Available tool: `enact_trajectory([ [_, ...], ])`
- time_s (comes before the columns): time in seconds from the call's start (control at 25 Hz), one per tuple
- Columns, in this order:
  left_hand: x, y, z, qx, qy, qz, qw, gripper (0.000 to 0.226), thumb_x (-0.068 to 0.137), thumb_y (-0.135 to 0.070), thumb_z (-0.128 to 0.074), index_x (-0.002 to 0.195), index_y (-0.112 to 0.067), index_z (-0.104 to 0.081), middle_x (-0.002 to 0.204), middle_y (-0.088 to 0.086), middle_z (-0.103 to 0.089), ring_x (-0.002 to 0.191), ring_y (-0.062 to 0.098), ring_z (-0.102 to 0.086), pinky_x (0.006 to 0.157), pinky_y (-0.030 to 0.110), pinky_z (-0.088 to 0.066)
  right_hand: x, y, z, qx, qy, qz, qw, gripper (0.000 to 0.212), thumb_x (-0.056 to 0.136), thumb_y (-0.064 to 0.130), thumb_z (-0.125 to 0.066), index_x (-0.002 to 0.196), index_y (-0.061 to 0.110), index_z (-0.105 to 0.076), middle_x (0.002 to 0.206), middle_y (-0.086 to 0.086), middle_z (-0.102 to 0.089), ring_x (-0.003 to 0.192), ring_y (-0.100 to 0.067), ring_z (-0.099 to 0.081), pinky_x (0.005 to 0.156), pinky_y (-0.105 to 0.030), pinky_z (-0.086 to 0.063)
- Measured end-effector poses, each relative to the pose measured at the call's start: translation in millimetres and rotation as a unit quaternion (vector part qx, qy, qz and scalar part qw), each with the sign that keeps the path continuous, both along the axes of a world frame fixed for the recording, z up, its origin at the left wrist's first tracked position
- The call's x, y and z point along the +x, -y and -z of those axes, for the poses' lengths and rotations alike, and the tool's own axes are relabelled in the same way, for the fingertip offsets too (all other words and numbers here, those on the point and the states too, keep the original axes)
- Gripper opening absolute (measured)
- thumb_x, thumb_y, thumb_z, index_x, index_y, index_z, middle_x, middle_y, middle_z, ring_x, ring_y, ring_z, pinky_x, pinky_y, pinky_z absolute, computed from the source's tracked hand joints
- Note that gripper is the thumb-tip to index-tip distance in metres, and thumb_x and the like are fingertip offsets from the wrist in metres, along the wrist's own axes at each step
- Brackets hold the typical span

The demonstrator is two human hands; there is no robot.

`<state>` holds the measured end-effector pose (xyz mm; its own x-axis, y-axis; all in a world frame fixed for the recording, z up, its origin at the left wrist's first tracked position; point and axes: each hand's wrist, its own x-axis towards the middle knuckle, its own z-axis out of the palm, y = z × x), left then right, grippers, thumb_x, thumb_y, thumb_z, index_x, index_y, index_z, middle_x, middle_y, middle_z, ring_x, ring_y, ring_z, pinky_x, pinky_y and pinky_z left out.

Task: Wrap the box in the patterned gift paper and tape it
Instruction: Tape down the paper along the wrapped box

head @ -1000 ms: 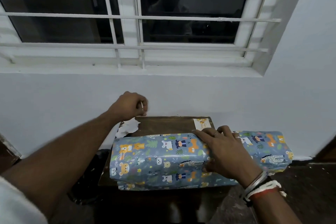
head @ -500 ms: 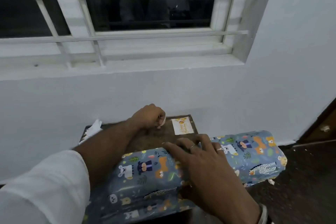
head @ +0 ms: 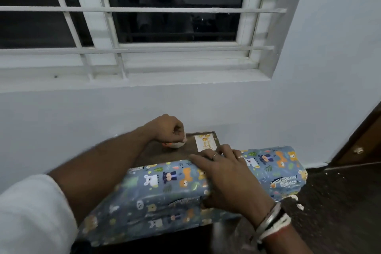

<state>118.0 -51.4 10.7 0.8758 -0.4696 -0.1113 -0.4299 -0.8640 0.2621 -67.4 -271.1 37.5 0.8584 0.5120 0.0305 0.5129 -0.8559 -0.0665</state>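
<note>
A pale wall (head: 206, 105) with a white-barred window (head: 165, 27) backs a small dark brown wooden table (head: 165, 155). By the table's far edge, the left hand (head: 167, 130) curls its fingers, pinching a small white rounded object (head: 175, 144), too blurred to name. The long box wrapped in blue animal-print paper (head: 165, 187) lies along the near edge, its right end overhanging. The right hand (head: 226, 177) presses on its top with fingers spread flat. A white card with yellow print (head: 206, 142) sits in the far right corner.
</note>
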Motion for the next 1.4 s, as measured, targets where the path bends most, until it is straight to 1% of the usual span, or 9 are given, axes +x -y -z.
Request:
enact_trajectory([
  [0.12,-54,-12,-43,-0.07,-0.033,-0.011,0.997,0.041,0.085,-0.069,-0.066,0.097,-0.031,-0.076,0.098,-0.016,-0.074,0.096,0.005,-0.065,0.085,0.027,-0.05,11,1,-4,0.006,-0.038,-0.017,0.999,0.105,0.062,0.06,-0.083,0.152,0.047,-0.029,0.145,0.014,-0.045,0.13,-0.022,-0.039,0.114,-0.044,-0.024],
  [0.36,-148,-55,-86,-0.117,-0.053,-0.005,0.992,0.057,0.066,-0.082,-0.073,0.116,-0.056,-0.063,0.111,-0.024,-0.069,0.1,-0.007,-0.065,0.093,0.026,-0.052,56,-18,-33,0.109,-0.207,-0.082,0.969,0.095,0.06,0.055,-0.093,0.144,0.045,-0.049,0.135,0.019,-0.062,0.119,-0.006,-0.061,0.105,-0.032,-0.049],
  [0.44,-156,-73,-75,-0.108,-0.02,-0.008,0.994,0.069,0.062,-0.087,-0.071,0.123,-0.057,-0.059,0.115,-0.024,-0.069,0.104,-0.005,-0.065,0.095,0.029,-0.054,72,-33,-43,0.087,-0.286,-0.099,0.949,0.081,0.067,0.048,-0.093,0.139,0.045,-0.057,0.131,0.024,-0.065,0.118,-0.003,-0.063,0.106,-0.026,-0.048],
  [0.56,-150,-88,-45,-0.082,0.009,-0.014,0.996,0.064,0.07,-0.088,-0.062,0.127,-0.061,-0.057,0.119,-0.029,-0.069,0.106,-0.007,-0.064,0.096,0.029,-0.054,111,-49,-20,0.021,-0.388,-0.084,0.918,0.066,0.067,0.057,-0.09,0.128,0.045,-0.067,0.127,0.022,-0.069,0.119,-0.008,-0.064,0.111,-0.038,-0.047],
  [0.68,-136,-98,0,-0.079,0.04,-0.012,0.996,0.06,0.084,-0.086,-0.047,0.131,-0.052,-0.06,0.129,-0.028,-0.065,0.116,-0.005,-0.061,0.1,0.03,-0.05,148,-56,29,-0.004,-0.42,-0.078,0.904,0.075,0.058,0.073,-0.087,0.124,0.041,-0.071,0.134,0.013,-0.067,0.128,-0.017,-0.06,0.116,-0.045,-0.042],
  [0.84,-117,-105,50,-0.096,0.067,-0.076,0.99,0.069,0.086,-0.089,-0.031,0.118,-0.038,-0.066,0.102,-0.017,-0.073,0.091,0.0,-0.065,0.091,0.039,-0.053,178,-63,50,0.024,-0.48,-0.055,0.875,0.066,0.065,0.064,-0.087,0.123,0.034,-0.073,0.129,0.005,-0.071,0.122,-0.024,-0.065,0.113,-0.047,-0.046],
  [1.08,-117,-102,83,-0.058,0.106,-0.145,0.982,0.069,0.087,-0.083,-0.023,0.117,-0.037,-0.064,0.108,-0.013,-0.072,0.101,0.012,-0.066,0.083,0.036,-0.051,182,-73,55,-0.016,-0.379,-0.055,0.924,0.065,0.07,0.066,-0.084,0.128,0.046,-0.061,0.138,0.017,-0.055,0.129,-0.012,-0.053,0.115,-0.039,-0.039],
  [1.2,-123,-103,91,-0.079,0.119,-0.16,0.977,0.074,0.088,-0.083,-0.022,0.13,-0.038,-0.063,0.122,-0.012,-0.071,0.114,0.014,-0.065,0.091,0.034,-0.05,146,-64,62,0.07,-0.247,-0.077,0.963,0.08,0.083,0.06,-0.075,0.151,0.034,-0.042,0.151,0.006,-0.05,0.136,-0.017,-0.051,0.115,-0.038,-0.04],
  [1.4,-142,-101,75,-0.023,0.057,-0.134,0.989,0.09,0.086,-0.084,-0.011,0.16,-0.034,-0.026,0.16,-0.006,-0.042,0.15,0.014,-0.034,0.124,0.047,-0.017,41,-72,96,0.059,-0.145,-0.001,0.988,0.087,0.095,0.078,-0.025,0.164,0.033,-0.001,0.172,0.008,0.002,0.158,-0.022,0.008,0.128,-0.049,0.002],
])
